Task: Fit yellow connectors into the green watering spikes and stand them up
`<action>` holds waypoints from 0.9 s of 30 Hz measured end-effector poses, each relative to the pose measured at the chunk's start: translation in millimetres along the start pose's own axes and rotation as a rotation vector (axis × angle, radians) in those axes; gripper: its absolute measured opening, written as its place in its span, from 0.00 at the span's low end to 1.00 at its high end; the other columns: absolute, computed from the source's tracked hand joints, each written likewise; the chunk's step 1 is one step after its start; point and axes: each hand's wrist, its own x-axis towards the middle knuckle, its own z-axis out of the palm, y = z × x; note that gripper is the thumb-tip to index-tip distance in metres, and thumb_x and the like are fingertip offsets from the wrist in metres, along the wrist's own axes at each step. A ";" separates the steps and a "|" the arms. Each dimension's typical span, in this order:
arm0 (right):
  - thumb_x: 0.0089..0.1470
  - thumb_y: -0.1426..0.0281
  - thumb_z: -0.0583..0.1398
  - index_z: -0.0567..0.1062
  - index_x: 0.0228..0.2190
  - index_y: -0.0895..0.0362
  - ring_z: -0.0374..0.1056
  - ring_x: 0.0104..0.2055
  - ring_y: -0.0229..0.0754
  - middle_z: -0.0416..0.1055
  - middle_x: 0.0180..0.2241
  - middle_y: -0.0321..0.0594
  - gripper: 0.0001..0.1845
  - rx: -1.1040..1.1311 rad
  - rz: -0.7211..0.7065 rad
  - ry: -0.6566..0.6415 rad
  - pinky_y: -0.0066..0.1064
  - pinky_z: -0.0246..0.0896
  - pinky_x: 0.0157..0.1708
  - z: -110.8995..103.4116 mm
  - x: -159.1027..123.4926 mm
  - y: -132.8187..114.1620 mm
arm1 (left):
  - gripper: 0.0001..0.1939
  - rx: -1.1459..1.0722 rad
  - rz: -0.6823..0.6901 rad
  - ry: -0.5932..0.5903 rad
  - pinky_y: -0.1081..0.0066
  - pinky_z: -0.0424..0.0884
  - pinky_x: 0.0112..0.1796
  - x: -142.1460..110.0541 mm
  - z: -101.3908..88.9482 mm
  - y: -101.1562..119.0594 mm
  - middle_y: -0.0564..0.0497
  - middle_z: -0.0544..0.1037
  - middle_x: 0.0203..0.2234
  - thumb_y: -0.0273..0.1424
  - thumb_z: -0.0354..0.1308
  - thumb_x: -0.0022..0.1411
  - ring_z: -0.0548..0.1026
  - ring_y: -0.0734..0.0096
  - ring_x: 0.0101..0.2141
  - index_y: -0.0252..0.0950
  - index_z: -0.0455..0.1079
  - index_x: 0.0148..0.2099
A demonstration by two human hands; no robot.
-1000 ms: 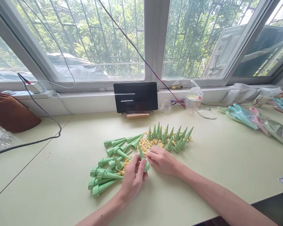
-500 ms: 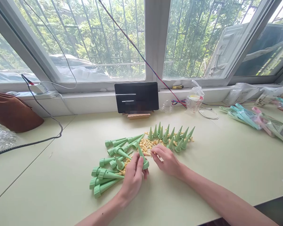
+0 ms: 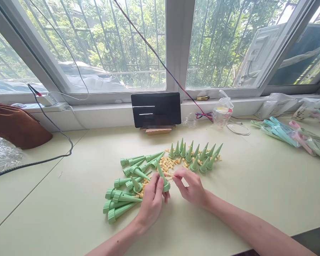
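Observation:
My left hand (image 3: 151, 199) is closed round the wide collar of a green watering spike (image 3: 161, 174), whose tip points up and slightly left. Just right of that spike, my right hand (image 3: 190, 186) pinches a small yellow plastic valve piece (image 3: 171, 175), partly hidden by the fingertips. Behind both hands lies a loose pile of yellow valve pieces (image 3: 167, 164). Several green spikes (image 3: 125, 196) lie on their sides to the left of my left hand. Past my right hand, a group of green spikes (image 3: 194, 156) stands on their collars, some with yellow pieces beside them.
A dark tablet (image 3: 156, 110) leans on a stand at the back of the pale table (image 3: 80, 199). A bagged cup (image 3: 222, 112), a coiled white cable (image 3: 238, 128) and coloured plastic items (image 3: 280, 131) are at right. A brown bag (image 3: 18, 124) and black cable (image 3: 53, 156) are at left.
My right hand has drawn back slightly from the yellow pile, and the piece at its fingertips shows beside the held spike. My left hand keeps its hold. The whole view has shifted a little.

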 end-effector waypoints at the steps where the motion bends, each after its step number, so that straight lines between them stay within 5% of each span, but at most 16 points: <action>1: 0.62 0.76 0.54 0.67 0.36 0.52 0.66 0.26 0.39 0.68 0.25 0.36 0.06 -0.001 -0.006 -0.003 0.30 0.64 0.25 0.1 -0.3 -0.1 | 0.15 0.005 -0.001 -0.002 0.73 0.70 0.21 -0.2 -0.1 0.2 0.54 0.68 0.28 0.42 0.45 0.72 0.70 0.75 0.22 0.38 0.64 0.48; 27: 0.62 0.78 0.54 0.67 0.36 0.53 0.67 0.29 0.40 0.70 0.28 0.38 0.07 0.047 -0.037 -0.077 0.31 0.65 0.26 0.7 -5.7 7.7 | 0.13 0.010 0.018 -0.013 0.74 0.68 0.19 0.1 0.0 0.2 0.57 0.65 0.24 0.42 0.44 0.72 0.69 0.75 0.21 0.37 0.61 0.43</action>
